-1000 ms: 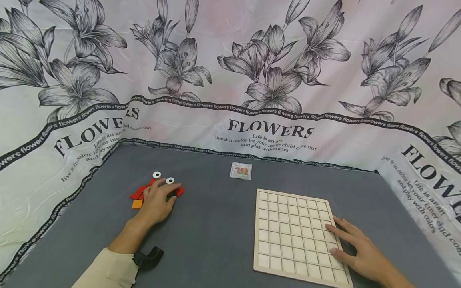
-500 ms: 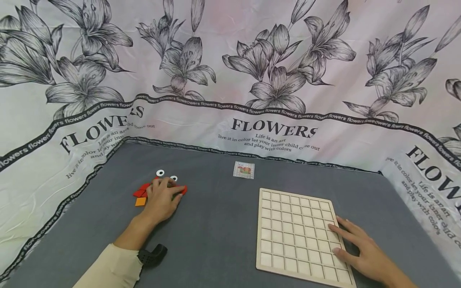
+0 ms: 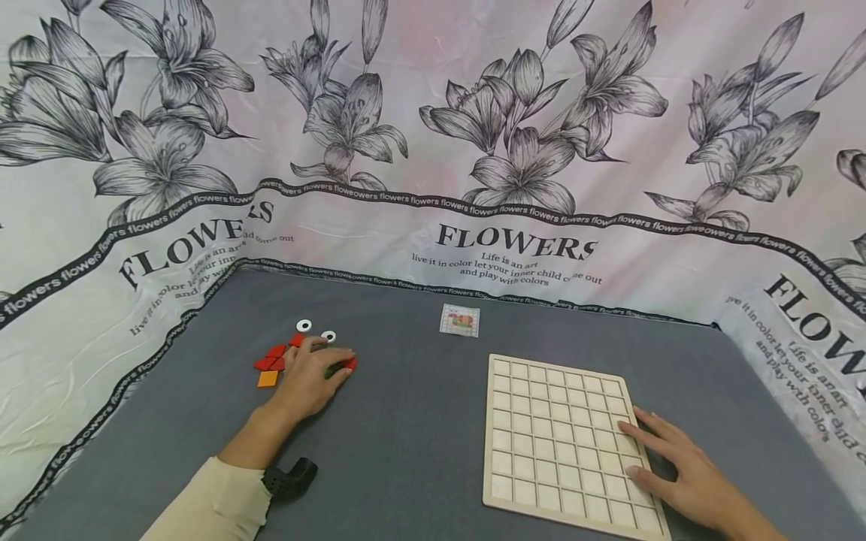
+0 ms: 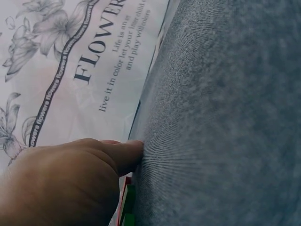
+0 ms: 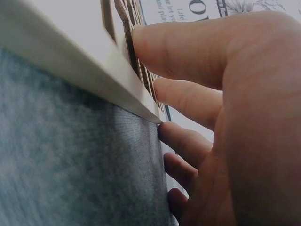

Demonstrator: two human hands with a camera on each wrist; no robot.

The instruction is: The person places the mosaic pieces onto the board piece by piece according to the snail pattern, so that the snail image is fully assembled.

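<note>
At the left of the table, my left hand (image 3: 307,383) reaches over a small group of coloured tiles, its fingers bent down among them. Red tiles (image 3: 274,358) and an orange square tile (image 3: 267,379) lie left of the hand. Beyond the fingers lie two white eye discs (image 3: 304,325) with black centres. Green pieces (image 4: 126,200) show beneath the hand in the left wrist view; the fingertips are partly hidden. My right hand (image 3: 683,473) rests at the right edge of a pale wooden grid board (image 3: 561,436), thumb and index finger on top, other fingers along its side.
A small card (image 3: 460,320) with a gridded coloured picture lies at the back middle of the grey table (image 3: 406,421). A flower-printed cloth (image 3: 379,240) hangs behind and at both sides. A black band (image 3: 291,479) is on my left wrist.
The left hand has shifted slightly over the tiles, uncovering more red ones on its left and a bit of green on its right. The right hand stays on the board; the view drifts slightly.
</note>
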